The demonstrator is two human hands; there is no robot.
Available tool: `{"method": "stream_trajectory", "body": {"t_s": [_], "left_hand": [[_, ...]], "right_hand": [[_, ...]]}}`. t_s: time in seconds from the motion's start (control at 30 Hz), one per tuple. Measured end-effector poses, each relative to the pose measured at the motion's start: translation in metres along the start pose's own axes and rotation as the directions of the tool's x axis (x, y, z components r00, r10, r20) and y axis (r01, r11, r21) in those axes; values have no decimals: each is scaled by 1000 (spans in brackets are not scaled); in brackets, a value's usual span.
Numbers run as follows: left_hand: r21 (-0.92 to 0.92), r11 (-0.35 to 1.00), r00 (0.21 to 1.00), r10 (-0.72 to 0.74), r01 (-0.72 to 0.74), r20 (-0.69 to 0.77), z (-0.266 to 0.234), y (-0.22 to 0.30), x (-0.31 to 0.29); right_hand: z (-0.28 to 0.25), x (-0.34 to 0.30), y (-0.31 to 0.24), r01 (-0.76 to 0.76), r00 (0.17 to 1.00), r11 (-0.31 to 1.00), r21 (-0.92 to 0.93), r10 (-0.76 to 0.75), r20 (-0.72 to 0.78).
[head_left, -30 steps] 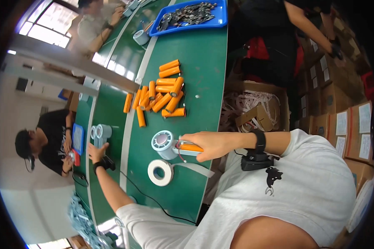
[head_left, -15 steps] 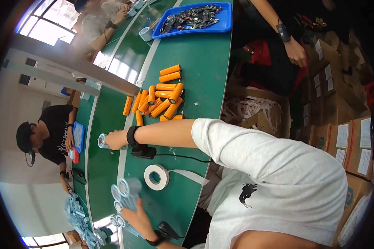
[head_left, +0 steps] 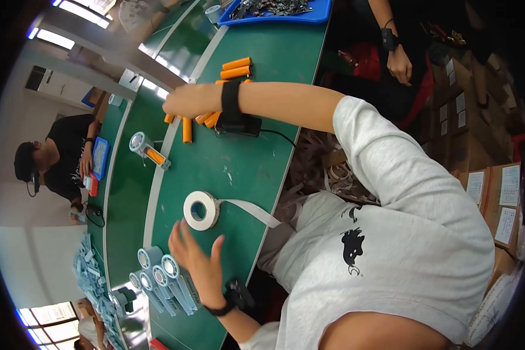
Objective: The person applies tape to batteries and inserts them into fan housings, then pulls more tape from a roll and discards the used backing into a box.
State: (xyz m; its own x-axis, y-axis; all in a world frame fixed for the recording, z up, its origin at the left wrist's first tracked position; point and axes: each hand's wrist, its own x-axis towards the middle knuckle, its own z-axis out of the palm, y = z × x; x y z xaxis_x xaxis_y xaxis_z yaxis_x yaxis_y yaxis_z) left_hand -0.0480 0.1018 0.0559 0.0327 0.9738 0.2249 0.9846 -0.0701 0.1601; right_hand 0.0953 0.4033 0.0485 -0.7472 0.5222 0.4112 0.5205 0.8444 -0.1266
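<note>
My right hand (head_left: 195, 100) reaches over the pile of orange cylindrical batteries (head_left: 187, 129); its fingers are hidden beneath it, so I cannot tell whether it grips one. Two more batteries (head_left: 236, 67) lie side by side beyond the wrist. A pale blue tube-shaped housing (head_left: 139, 142) with a round end rests on the bench, an orange battery (head_left: 155, 156) inside its open side. My left hand (head_left: 197, 256) is open and empty, fingers spread, beside several pale blue housings (head_left: 169, 266) grouped together. Close above that hand lies a roll of white tape (head_left: 201, 210), its loose end trailing rightward.
A blue tray (head_left: 274, 19) of small dark parts stands at the bench's far end. Across the green bench (head_left: 227, 163), a person (head_left: 64, 146) works by a smaller blue tray (head_left: 100, 158). Pale blue parts (head_left: 90, 268) are heaped lower left. Cardboard boxes (head_left: 496, 192) stand at right.
My right hand has left the single housing and moved to the orange batteries. My left hand has come away from the grouped housings and opened. The whole view has shifted.
</note>
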Motion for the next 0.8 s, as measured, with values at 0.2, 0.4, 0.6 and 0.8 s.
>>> {"method": "stream_trajectory", "body": {"t_s": [0.2,0.4,0.6,0.8], "left_hand": [[-24,997,997,80,-80,-7,34,-34,14],[-41,999,999,-16,18,49,40,-41,21],[-128,989,996,64,-72,-62,36,-47,8],[-94,995,997,2,-10,-82,35,-46,11]], "right_hand": [[-31,-34,-31,-134,964,983,127,159,-215],[-28,-100,-41,259,481,679,687,526,-702],[-1,-128,-105,-98,952,-616,782,172,254],[13,-131,-161,-390,869,-80,917,297,396]]}}
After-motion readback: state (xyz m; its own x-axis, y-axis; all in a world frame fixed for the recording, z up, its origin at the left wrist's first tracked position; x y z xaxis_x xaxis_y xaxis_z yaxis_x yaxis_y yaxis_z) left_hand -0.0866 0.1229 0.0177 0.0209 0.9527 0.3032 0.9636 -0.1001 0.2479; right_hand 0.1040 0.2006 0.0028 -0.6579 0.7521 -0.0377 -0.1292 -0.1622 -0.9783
